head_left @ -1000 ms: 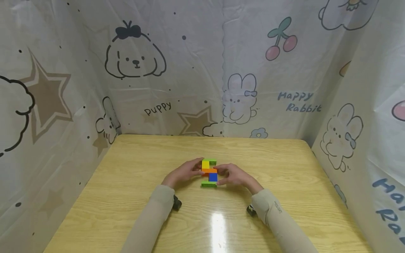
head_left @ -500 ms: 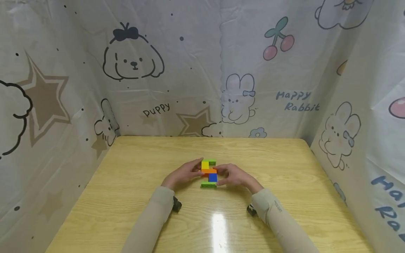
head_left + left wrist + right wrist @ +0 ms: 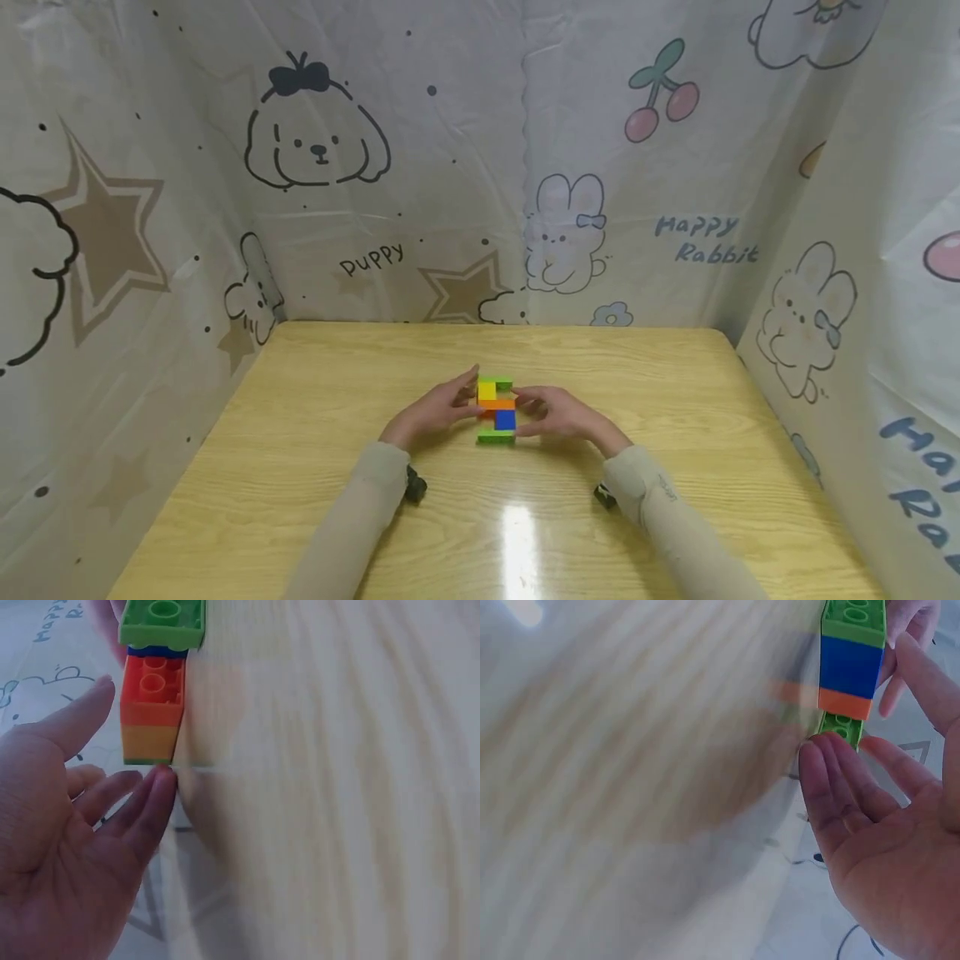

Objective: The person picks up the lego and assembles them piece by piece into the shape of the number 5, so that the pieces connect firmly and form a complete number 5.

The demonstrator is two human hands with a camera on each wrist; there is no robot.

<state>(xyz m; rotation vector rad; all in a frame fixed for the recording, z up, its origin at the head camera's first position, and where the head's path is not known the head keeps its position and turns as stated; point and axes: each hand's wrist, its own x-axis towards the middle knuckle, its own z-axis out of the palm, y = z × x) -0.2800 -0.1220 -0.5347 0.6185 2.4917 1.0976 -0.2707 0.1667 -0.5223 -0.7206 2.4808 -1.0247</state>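
A small structure of toy building bricks lies on its side in the middle of the table. From far to near in the head view it runs a green brick [image 3: 506, 384], a yellow brick [image 3: 487, 391], an orange brick [image 3: 497, 405], a blue brick [image 3: 506, 420] and another green brick [image 3: 496, 437]. My left hand [image 3: 435, 412] is at its left side, thumb apart from the bricks in the left wrist view, fingertips [image 3: 163, 780] right at the yellow end. On the other side my right hand [image 3: 561, 413] has its fingers loosely bent, with fingertips [image 3: 815, 754] close to the far green brick.
The wood-grain table [image 3: 330, 367] extends around both hands. A printed cloth [image 3: 457, 125] hangs behind it and along both sides. Dark wrist-camera mounts [image 3: 415, 486] sit under both sleeves.
Both hands have loosened slightly from the bricks. The left forefinger has lifted, and the right hand has shifted a little to the right. The bricks stay in place.
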